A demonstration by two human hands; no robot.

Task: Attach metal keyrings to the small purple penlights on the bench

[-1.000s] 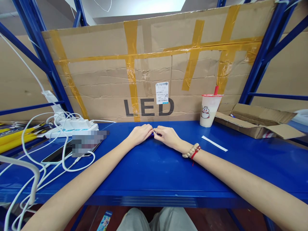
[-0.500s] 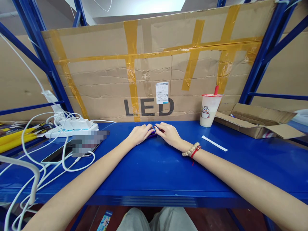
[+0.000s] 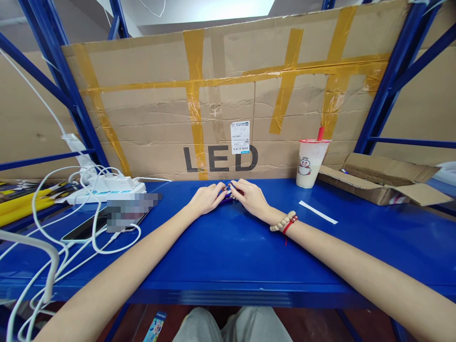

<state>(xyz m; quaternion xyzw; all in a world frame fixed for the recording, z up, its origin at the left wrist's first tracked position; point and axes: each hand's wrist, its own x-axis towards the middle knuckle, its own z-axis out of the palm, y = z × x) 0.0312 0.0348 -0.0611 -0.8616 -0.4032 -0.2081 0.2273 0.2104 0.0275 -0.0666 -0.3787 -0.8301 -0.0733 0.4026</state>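
My left hand (image 3: 207, 197) and my right hand (image 3: 251, 198) meet near the back of the blue shelf (image 3: 228, 251). Between their fingertips is a small, shiny blue-purple object with a ring-like loop (image 3: 228, 195); its kind is too small and too covered to make out. The fingers of both hands are closed in a pinch on it, left hand from the left side, right hand from the right. A beaded bracelet (image 3: 283, 222) and a red cord circle my right wrist.
At right stand a drink cup (image 3: 309, 164) with a red straw, a white strip (image 3: 318, 212) and an open cardboard box (image 3: 370, 183). Phones (image 3: 87, 227), white cables and a power strip (image 3: 114, 189) crowd the left. A large cardboard sheet (image 3: 153, 128) rises behind.
The fingertips have shifted slightly around the small blue-purple object, and a little more of its shiny part shows by my right fingers. Both arms stay in nearly the same place.
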